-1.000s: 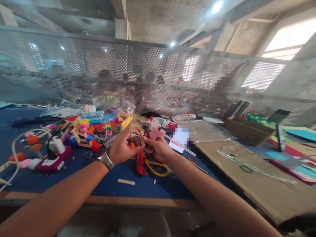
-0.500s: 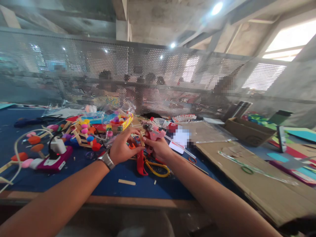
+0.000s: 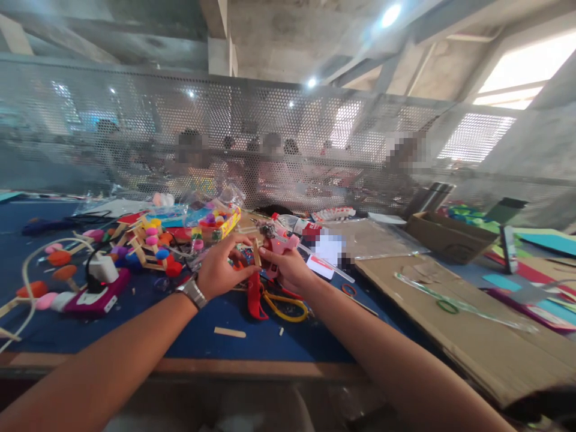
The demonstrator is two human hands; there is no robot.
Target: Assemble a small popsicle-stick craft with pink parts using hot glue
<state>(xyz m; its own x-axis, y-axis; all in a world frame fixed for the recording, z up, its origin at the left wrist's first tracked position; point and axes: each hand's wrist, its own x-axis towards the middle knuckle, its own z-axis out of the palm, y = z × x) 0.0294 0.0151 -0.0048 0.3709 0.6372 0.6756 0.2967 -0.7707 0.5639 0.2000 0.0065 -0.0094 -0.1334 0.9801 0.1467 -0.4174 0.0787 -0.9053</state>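
My left hand (image 3: pixel 224 265), with a metal watch on its wrist, is closed with the fingertips on a short wooden craft stick (image 3: pixel 257 252), held upright. Close against it, my right hand (image 3: pixel 290 268) is wrapped round a pink hot glue gun (image 3: pixel 290 242), and its thumb reaches the craft stick. A clear glue stick (image 3: pixel 333 266) juts from the gun toward the right. The gun's nozzle is hard to make out. Below the hands lie a red tool handle (image 3: pixel 255 300) and a yellow loop handle (image 3: pixel 288 310). A loose craft stick (image 3: pixel 230 332) lies nearer the table edge.
At left, a purple power strip (image 3: pixel 101 294) holds a white plug, near colourful pompoms and stick pieces (image 3: pixel 146 249). A bottle (image 3: pixel 301 226) lies behind the hands. Cardboard (image 3: pixel 432 318) and an open box (image 3: pixel 452 238) sit at right. A perforated metal screen (image 3: pixel 270 120) stands behind.
Both hands keep nearly the same pose, with the craft stick and glue gun still together. The whole view has shifted slightly.
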